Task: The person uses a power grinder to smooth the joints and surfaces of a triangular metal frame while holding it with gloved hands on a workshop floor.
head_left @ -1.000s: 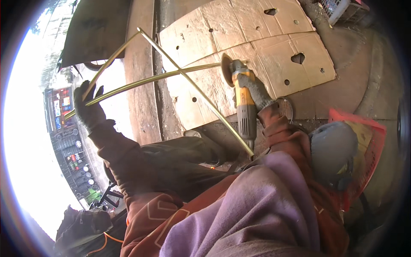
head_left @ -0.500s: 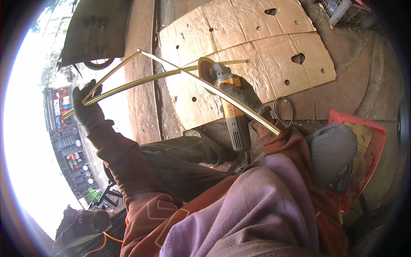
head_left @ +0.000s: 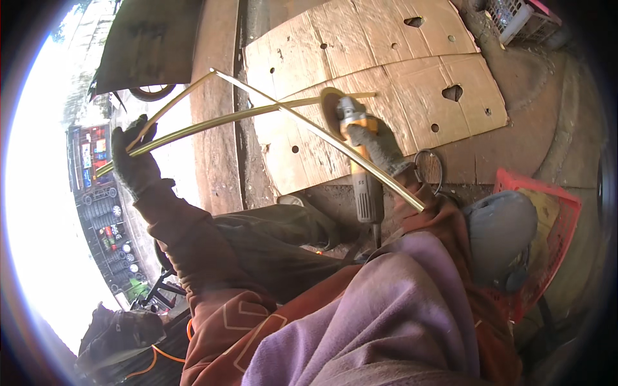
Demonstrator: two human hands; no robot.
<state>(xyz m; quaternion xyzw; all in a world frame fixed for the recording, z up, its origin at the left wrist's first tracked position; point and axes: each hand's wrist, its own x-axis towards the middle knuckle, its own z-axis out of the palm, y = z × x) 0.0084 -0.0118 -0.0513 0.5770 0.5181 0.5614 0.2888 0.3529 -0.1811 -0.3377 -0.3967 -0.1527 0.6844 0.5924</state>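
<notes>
My gloved left hand (head_left: 136,166) is closed around the left ends of a bent, gold-coloured metal strip frame (head_left: 212,123), at the corner where its bars meet. One bar rises to a peak and comes down across the longer bar toward my right forearm. An angle grinder (head_left: 368,196), yellow and grey, is gripped in my gloved right hand (head_left: 381,147), its tail pointing back at me. The grinder's round disc (head_left: 332,109) stands at the long bar near its far right end; whether it touches the metal I cannot tell.
Flattened cardboard (head_left: 360,64) with holes lies on the floor ahead. A red plastic crate (head_left: 566,225) stands at my right, beside my knee. A cable loop (head_left: 430,170) lies near my right wrist. A grey crate (head_left: 515,19) sits at the far right.
My right hand and the grinder have moved a little to the right along the long bar. My left hand keeps its hold on the metal frame. The view has shifted slightly.
</notes>
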